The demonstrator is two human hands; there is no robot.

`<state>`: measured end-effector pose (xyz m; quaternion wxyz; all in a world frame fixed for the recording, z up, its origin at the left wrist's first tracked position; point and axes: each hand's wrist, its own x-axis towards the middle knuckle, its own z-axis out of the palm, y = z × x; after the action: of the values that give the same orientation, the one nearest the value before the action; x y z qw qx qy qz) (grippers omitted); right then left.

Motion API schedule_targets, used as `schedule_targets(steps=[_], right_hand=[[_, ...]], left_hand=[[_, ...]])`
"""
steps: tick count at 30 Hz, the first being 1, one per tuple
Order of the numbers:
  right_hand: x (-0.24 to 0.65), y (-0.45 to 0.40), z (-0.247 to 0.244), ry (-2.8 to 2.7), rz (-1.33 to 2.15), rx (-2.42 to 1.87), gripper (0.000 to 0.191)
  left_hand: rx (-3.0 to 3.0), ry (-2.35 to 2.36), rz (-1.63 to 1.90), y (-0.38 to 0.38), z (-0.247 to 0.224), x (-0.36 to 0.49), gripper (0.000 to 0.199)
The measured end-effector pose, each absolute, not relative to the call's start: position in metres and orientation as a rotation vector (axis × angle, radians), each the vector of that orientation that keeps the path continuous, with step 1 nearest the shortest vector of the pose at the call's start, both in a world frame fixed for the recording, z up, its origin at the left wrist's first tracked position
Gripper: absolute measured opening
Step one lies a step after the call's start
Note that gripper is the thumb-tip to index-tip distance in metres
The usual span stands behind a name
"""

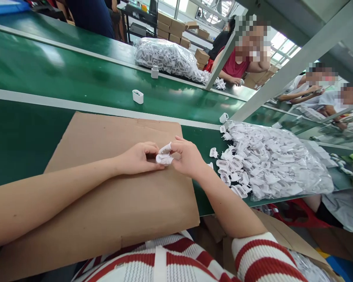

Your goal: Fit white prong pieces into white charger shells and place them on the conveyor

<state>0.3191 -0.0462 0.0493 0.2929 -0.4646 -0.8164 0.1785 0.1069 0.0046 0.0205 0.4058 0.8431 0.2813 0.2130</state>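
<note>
Over a brown cardboard sheet [120, 203], my two hands meet around a small white plastic part [162, 159]. My left hand [138, 156] is closed, with thumb and fingertips at the part's left side. My right hand [186, 156] pinches it from the right; white covers or pieces show at its fingertips, and I cannot tell which. Much of the part is hidden by the fingers. To the right of my right hand lies a heap of similar loose white plastic parts [231, 168], spilling from a clear plastic bag [282, 160].
On the green belt [76, 74] stand a hollow oval white housing [138, 96] and a white plug-like piece [154, 71]. Another full bag [167, 56] lies beyond. A grey metal post [276, 70] slants across the right. Several people sit across the line.
</note>
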Motion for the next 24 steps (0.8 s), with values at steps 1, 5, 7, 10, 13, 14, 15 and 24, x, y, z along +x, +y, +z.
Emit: schedule_targets(steps=[1,5,7,10,13,14,15,24], right_hand=[[0.318,-0.047,0.048,-2.149,0.449,-1.268,0.027],[0.31,-0.053,0.037,-1.984,0.374,-1.382,0.02],[0.307,-0.055,0.032,-1.921,0.439,-1.376,0.023],[0.306,-0.059,0.032,-1.83,0.551,-1.406,0.031],[0.317,-0.068,0.043,-1.826,0.651,-1.429,0.053],[0.323,-0.075,0.048,-1.861,0.625,-1.428,0.061],[0.331,-0.084,0.053,-1.91,0.549,-1.444,0.065],[0.402,-0.151,0.035,-2.011,0.04,-2.215,0.042]], left_hand=[[2.13,0.709,0.55,0.004,0.02,0.107,0.031],[2.167,0.756,0.682,-0.003,0.013,0.111,0.03],[2.182,0.793,0.729,-0.008,0.01,0.113,0.031],[2.154,0.845,0.693,-0.013,0.011,0.115,0.034],[2.067,0.903,0.547,-0.007,0.021,0.116,0.04],[2.043,0.938,0.508,-0.001,0.025,0.116,0.042],[2.027,0.986,0.488,0.008,0.03,0.118,0.044],[2.145,1.546,0.731,0.161,0.035,0.146,0.038]])
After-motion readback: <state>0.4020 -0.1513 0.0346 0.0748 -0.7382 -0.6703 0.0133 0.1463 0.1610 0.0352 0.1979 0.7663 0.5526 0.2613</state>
